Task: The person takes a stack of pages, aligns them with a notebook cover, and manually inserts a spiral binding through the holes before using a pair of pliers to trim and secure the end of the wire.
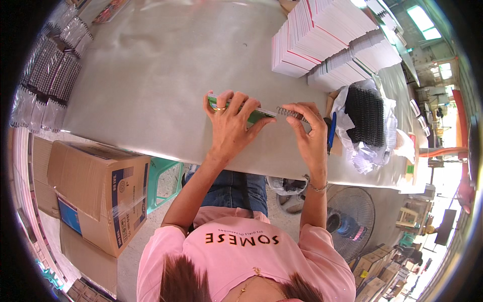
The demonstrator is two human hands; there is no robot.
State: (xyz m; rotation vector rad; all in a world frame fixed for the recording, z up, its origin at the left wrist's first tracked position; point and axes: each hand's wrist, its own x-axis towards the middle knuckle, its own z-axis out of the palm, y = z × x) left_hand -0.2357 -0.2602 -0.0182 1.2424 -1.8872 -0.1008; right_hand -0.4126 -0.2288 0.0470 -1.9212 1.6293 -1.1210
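Note:
My left hand (230, 121) is closed round a thin green-covered booklet (257, 115), fingers over the far side and thumb along the near edge. The booklet is held tilted just above the table. In my right hand (313, 132) a dark spiral binding coil (288, 112) is pinched between thumb and fingers. The coil's free end points left, close to the booklet's right end; whether it touches the booklet I cannot tell. Right of my right hand lies a blue-handled tool (331, 132). Beyond it is a heap of black binding coils (365, 116) in crumpled white wrapping (342, 108).
Tall stacks of white paper blocks (327, 38) stand at the far right of the grey table (166, 65). Piles of spiral-bound items (53, 75) line the left end. Below the near edge are a cardboard box (105, 186), a green stool (168, 183) and a fan (352, 216).

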